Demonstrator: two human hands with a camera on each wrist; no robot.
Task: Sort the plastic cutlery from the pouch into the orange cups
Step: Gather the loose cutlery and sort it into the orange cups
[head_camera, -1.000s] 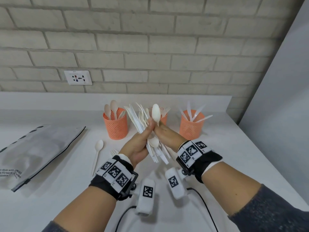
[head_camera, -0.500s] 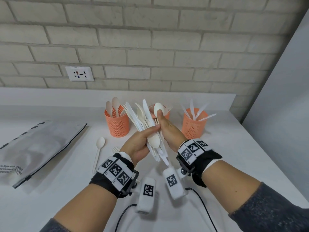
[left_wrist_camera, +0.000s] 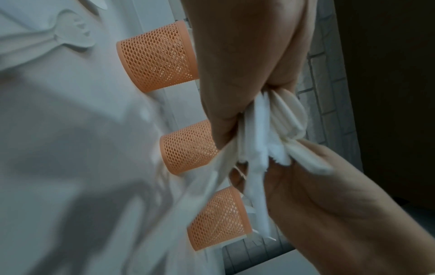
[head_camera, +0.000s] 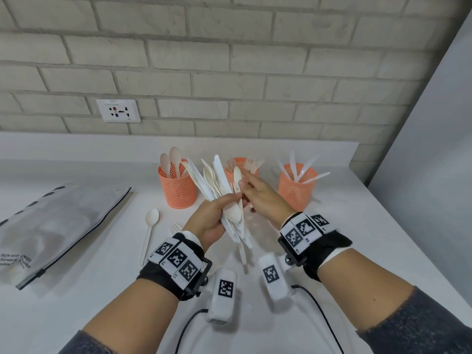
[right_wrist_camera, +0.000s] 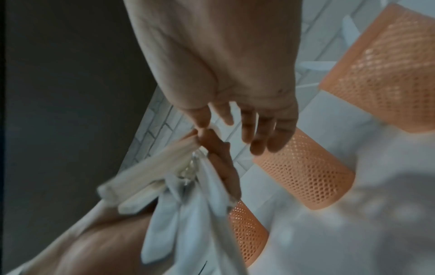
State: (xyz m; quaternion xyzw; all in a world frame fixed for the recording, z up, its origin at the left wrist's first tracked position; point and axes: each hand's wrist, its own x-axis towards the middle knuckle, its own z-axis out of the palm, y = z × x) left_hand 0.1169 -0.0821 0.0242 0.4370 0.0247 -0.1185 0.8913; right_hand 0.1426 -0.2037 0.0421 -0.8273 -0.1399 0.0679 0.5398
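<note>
My left hand (head_camera: 226, 201) grips a fanned bundle of white plastic cutlery (head_camera: 217, 180) above the table, also seen as the bundle (left_wrist_camera: 266, 134) in the left wrist view. My right hand (head_camera: 242, 184) pinches one cream spoon (head_camera: 237, 175) between thumb and forefinger at the bundle's top right; its other fingers (right_wrist_camera: 259, 134) hang straight. Behind stand three orange mesh cups: the left cup (head_camera: 177, 190) holds spoons, the middle cup (head_camera: 238, 162) holds forks and is partly hidden by the hands, the right cup (head_camera: 295, 190) holds knives. The grey pouch (head_camera: 56, 226) lies flat at the left.
A loose spoon (head_camera: 150, 226) and a fork head (head_camera: 175, 228) lie on the white table (head_camera: 357, 226) beside my left wrist. A brick wall with a socket (head_camera: 118, 111) backs the table. A grey panel closes the right side.
The right hand still pinches the spoon, which has turned from bowl-facing to edge-on and shifted slightly right of the bundle. The left hand holds the bundle in about the same place.
</note>
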